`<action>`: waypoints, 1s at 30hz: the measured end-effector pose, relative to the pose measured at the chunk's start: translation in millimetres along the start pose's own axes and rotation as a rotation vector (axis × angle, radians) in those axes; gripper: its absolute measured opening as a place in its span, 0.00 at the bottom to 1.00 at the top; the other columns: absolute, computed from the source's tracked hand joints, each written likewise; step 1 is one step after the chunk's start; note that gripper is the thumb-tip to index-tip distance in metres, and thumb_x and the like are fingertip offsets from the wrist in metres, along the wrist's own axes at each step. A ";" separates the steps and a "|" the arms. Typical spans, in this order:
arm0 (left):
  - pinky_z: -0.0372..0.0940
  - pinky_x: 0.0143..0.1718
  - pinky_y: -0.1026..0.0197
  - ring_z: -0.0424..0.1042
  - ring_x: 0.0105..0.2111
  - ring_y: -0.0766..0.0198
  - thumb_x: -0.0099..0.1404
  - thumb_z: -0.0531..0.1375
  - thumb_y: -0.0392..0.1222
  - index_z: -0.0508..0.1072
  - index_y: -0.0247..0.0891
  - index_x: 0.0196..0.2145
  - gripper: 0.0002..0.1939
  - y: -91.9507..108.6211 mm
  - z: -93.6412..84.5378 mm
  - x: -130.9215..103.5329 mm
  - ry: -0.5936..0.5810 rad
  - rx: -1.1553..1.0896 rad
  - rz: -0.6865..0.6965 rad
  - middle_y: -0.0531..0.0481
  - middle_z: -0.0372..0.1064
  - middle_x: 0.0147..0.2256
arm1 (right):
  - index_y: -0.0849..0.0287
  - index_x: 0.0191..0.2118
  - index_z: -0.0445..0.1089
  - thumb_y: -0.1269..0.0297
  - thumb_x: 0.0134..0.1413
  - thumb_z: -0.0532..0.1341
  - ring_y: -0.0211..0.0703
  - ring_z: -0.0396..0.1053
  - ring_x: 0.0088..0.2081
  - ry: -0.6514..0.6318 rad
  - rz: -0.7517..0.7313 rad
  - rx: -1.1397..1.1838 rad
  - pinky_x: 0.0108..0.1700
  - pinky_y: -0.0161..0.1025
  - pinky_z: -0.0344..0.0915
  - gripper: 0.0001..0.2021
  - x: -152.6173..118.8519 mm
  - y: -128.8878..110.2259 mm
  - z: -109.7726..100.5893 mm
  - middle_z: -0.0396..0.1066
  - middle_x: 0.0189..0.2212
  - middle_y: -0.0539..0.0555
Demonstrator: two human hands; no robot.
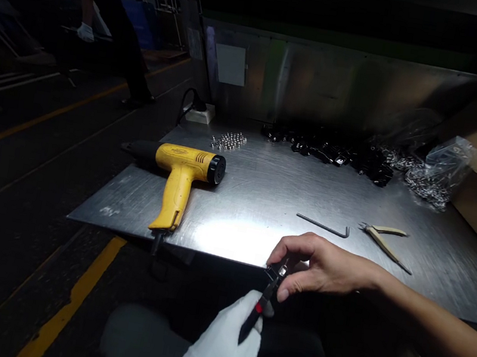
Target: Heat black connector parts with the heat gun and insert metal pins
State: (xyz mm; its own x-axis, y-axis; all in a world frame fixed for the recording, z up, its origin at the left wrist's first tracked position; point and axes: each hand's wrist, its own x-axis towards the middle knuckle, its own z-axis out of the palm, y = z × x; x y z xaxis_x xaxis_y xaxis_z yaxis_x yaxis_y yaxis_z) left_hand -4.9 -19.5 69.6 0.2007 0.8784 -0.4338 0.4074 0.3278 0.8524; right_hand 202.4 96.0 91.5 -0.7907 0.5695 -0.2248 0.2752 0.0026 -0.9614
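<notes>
While the right hand (320, 264) pinches the small metal-and-black part (282, 270) between its bent fingers and thumb, the gloved left hand (223, 345) is closed around the black-handled tool (249, 325) with the red spot. The part sits by the near edge of the table (257, 199), ahead of the left hand and a little to its right. The tool's long axis slants the same way, from lower left up toward the part, its tip right at it; whether tip and part touch, I cannot tell. The right hand is the nearer one, its fingers on the part itself, while the left meets it only by way of the tool. The part's own long axis is too small to read.

Counted: one part and one tool in the hands; on the table, one yellow heat gun (184, 161), one hex key (322, 225), one pair of cream-handled pliers (385, 248) and one white socket block (201, 113). The loose silver pieces (230, 141), the heap of black parts (325, 147) and the metal bits by the see-through bag (448, 154) lie too crowded to number. Off left, one other person's gloved hand (86, 32) shows.
</notes>
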 end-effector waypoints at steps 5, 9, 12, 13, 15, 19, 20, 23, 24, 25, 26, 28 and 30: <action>0.66 0.45 0.61 0.72 0.38 0.58 0.68 0.53 0.45 0.74 0.39 0.34 0.12 -9.0 8.0 0.9 0.149 -0.056 0.044 0.47 0.73 0.32 | 0.57 0.46 0.73 0.54 0.52 0.73 0.43 0.74 0.40 0.022 -0.028 -0.068 0.42 0.39 0.71 0.20 7.4 -7.1 3.2 0.77 0.40 0.52; 0.64 0.35 0.62 0.68 0.31 0.62 0.70 0.52 0.50 0.73 0.37 0.32 0.17 -24.2 10.5 3.8 0.120 -0.078 0.003 0.49 0.69 0.28 | 0.55 0.47 0.72 0.55 0.56 0.71 0.44 0.75 0.40 -0.015 0.023 -0.094 0.41 0.38 0.71 0.17 18.3 -5.9 7.2 0.77 0.39 0.52; 0.62 0.33 0.62 0.66 0.30 0.62 0.71 0.52 0.54 0.72 0.37 0.32 0.19 -38.4 9.5 5.2 0.176 -0.015 -0.059 0.50 0.67 0.27 | 0.55 0.47 0.72 0.55 0.57 0.70 0.48 0.76 0.42 -0.077 0.032 -0.031 0.44 0.41 0.71 0.16 27.6 0.4 13.5 0.78 0.40 0.53; 0.62 0.34 0.61 0.66 0.31 0.62 0.71 0.52 0.54 0.72 0.37 0.32 0.19 -42.2 8.8 5.5 0.200 0.000 -0.064 0.50 0.67 0.28 | 0.54 0.47 0.72 0.55 0.57 0.70 0.48 0.76 0.42 -0.082 0.026 -0.014 0.44 0.41 0.71 0.15 30.5 3.1 16.5 0.78 0.39 0.53; 0.61 0.34 0.61 0.65 0.31 0.63 0.71 0.52 0.53 0.71 0.37 0.33 0.18 -47.4 6.6 6.3 0.216 -0.013 -0.044 0.50 0.67 0.28 | 0.54 0.48 0.72 0.56 0.58 0.70 0.48 0.76 0.41 -0.061 0.003 0.012 0.44 0.41 0.71 0.15 35.8 8.1 22.8 0.78 0.39 0.52; 0.59 0.30 0.62 0.62 0.27 0.66 0.73 0.50 0.55 0.69 0.37 0.34 0.19 -49.4 0.1 5.0 0.176 -0.150 0.044 0.53 0.62 0.26 | 0.52 0.54 0.73 0.58 0.59 0.69 0.48 0.73 0.48 -0.004 -0.084 0.063 0.50 0.42 0.70 0.18 43.2 11.5 33.5 0.75 0.48 0.53; 0.59 0.30 0.63 0.62 0.26 0.66 0.74 0.49 0.56 0.68 0.38 0.34 0.20 -49.0 -1.0 3.4 0.168 -0.194 0.058 0.54 0.61 0.26 | 0.51 0.55 0.72 0.58 0.60 0.69 0.48 0.72 0.50 -0.014 -0.111 0.080 0.52 0.42 0.69 0.18 44.1 10.5 35.5 0.74 0.51 0.53; 0.60 0.30 0.63 0.61 0.26 0.67 0.73 0.49 0.59 0.68 0.38 0.35 0.22 -47.4 -1.9 -3.5 0.153 -0.288 0.061 0.54 0.61 0.26 | 0.51 0.58 0.72 0.59 0.63 0.66 0.48 0.71 0.53 -0.079 -0.170 0.147 0.56 0.42 0.68 0.19 44.9 5.2 39.6 0.73 0.54 0.54; 0.60 0.31 0.63 0.61 0.26 0.67 0.73 0.49 0.60 0.68 0.38 0.35 0.23 -46.8 -1.8 -5.6 0.151 -0.294 0.051 0.54 0.61 0.26 | 0.51 0.59 0.71 0.60 0.64 0.65 0.47 0.71 0.54 -0.092 -0.186 0.164 0.56 0.42 0.68 0.19 45.1 3.0 39.8 0.73 0.54 0.54; 0.60 0.31 0.63 0.62 0.27 0.67 0.73 0.50 0.60 0.69 0.37 0.35 0.23 -46.1 -1.9 -7.2 0.148 -0.289 0.042 0.54 0.62 0.27 | 0.51 0.60 0.71 0.60 0.65 0.65 0.47 0.71 0.54 -0.096 -0.202 0.168 0.56 0.42 0.68 0.19 45.3 0.9 39.2 0.73 0.54 0.54; 0.61 0.31 0.63 0.62 0.27 0.66 0.73 0.50 0.61 0.70 0.37 0.36 0.23 -45.3 -2.4 -8.1 0.145 -0.276 0.037 0.54 0.63 0.27 | 0.51 0.60 0.71 0.61 0.65 0.65 0.46 0.72 0.54 -0.093 -0.217 0.154 0.56 0.41 0.68 0.19 45.3 -1.1 37.8 0.73 0.54 0.54; 0.62 0.33 0.62 0.65 0.29 0.65 0.72 0.50 0.61 0.72 0.37 0.38 0.24 -42.5 -4.2 -7.5 0.134 -0.242 0.031 0.52 0.66 0.29 | 0.52 0.60 0.71 0.61 0.65 0.64 0.45 0.72 0.53 -0.091 -0.236 0.109 0.55 0.40 0.68 0.19 43.8 -4.3 33.1 0.74 0.53 0.54; 0.64 0.38 0.60 0.69 0.34 0.61 0.72 0.52 0.60 0.74 0.37 0.42 0.23 -38.1 -5.7 -6.8 0.155 -0.213 0.015 0.48 0.72 0.33 | 0.52 0.59 0.73 0.60 0.64 0.65 0.46 0.73 0.52 -0.105 -0.227 0.066 0.55 0.41 0.69 0.18 37.7 -4.6 30.2 0.75 0.52 0.54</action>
State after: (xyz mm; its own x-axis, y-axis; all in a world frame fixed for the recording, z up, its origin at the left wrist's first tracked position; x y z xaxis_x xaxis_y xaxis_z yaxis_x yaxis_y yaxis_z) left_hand -26.9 -36.0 41.7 0.0596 0.9212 -0.3846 0.2057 0.3657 0.9077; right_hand 154.8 92.7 82.7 -0.8816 0.4719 -0.0141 0.0507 0.0650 -0.9966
